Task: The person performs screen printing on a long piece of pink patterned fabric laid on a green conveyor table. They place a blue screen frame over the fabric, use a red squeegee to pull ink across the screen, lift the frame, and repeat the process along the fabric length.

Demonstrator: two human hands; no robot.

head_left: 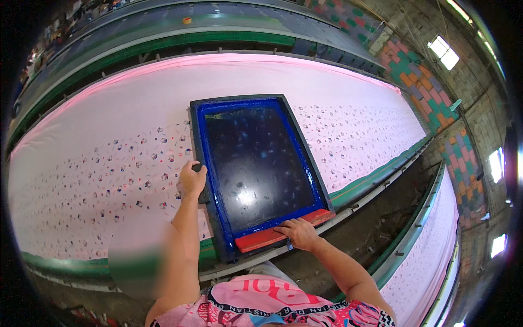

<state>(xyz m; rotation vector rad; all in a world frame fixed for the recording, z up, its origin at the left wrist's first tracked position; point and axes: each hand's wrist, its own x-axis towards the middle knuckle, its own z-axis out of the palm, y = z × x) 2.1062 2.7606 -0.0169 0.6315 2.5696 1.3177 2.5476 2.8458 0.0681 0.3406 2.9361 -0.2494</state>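
Observation:
A large screen-printing frame point(300, 143) with a dark mesh and blue-smeared inner edges lies flat on pale pink fabric point(163, 92). My left hand point(192, 177) is closed around a dark handle point(197, 167) on the frame's left side. At the frame's near end runs a red bar point(256, 240), slightly tilted in the picture. My right hand point(299, 233) rests closed over its middle, fingertips on top; the thumb's underside is hidden. Small printed motifs point(139, 163) cover the fabric left and right of the frame.
The fabric lies on a long table with a green edge point(354, 188) and a rail. Another fabric-covered table point(425, 261) stands to the right across a narrow aisle. Beyond the far edge runs a dark table point(239, 22) with a small orange roll point(187, 20) on it.

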